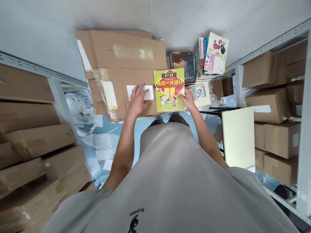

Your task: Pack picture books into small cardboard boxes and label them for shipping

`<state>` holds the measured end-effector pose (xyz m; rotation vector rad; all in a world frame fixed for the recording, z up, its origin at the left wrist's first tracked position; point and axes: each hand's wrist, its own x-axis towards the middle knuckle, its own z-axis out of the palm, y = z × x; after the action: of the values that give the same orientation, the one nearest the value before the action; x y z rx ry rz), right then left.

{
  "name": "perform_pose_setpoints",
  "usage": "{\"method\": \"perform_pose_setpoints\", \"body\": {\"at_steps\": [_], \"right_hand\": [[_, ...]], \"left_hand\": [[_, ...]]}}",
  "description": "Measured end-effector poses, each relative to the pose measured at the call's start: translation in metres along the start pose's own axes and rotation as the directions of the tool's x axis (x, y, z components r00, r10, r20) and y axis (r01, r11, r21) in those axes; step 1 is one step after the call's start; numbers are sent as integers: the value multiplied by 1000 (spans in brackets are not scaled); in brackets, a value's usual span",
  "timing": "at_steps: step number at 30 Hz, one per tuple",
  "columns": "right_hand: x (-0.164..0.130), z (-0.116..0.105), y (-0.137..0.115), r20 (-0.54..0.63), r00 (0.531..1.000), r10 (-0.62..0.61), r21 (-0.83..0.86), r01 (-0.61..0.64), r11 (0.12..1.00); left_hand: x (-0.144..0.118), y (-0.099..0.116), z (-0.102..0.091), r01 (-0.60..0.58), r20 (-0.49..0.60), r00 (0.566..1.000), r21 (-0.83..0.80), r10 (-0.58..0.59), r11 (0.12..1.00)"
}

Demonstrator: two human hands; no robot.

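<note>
A yellow-green children's picture book (169, 105) with a red title panel lies face up at the right part of a flattened cardboard sheet. My right hand (189, 101) grips its lower right edge, thumb on the cover and the other fingers hidden beneath. Over a white card or label (148, 93) on the cardboard rests my left hand (138, 101), fingers spread, left of the book. Whether it touches only the card or the cardboard too, I cannot tell. Partly behind my right hand is another book with a small cartoon picture (200, 92).
The cardboard (104, 55) bears strips of clear tape. Behind the picture book are a dark-covered book (183, 61) and a stack of books topped by a white one (220, 53). Shelves of cartons (267, 97) flank both sides. Loose papers (104, 145) litter the blue floor.
</note>
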<state>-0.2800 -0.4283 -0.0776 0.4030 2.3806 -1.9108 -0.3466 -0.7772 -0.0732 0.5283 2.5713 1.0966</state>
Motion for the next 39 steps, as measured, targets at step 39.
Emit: {"method": "perform_pose_setpoints", "body": {"at_steps": [39], "right_hand": [[-309, -137, -37, -766, 515, 385, 519, 143, 843]], "left_hand": [[33, 301, 207, 320, 684, 684, -595, 255, 737]]}}
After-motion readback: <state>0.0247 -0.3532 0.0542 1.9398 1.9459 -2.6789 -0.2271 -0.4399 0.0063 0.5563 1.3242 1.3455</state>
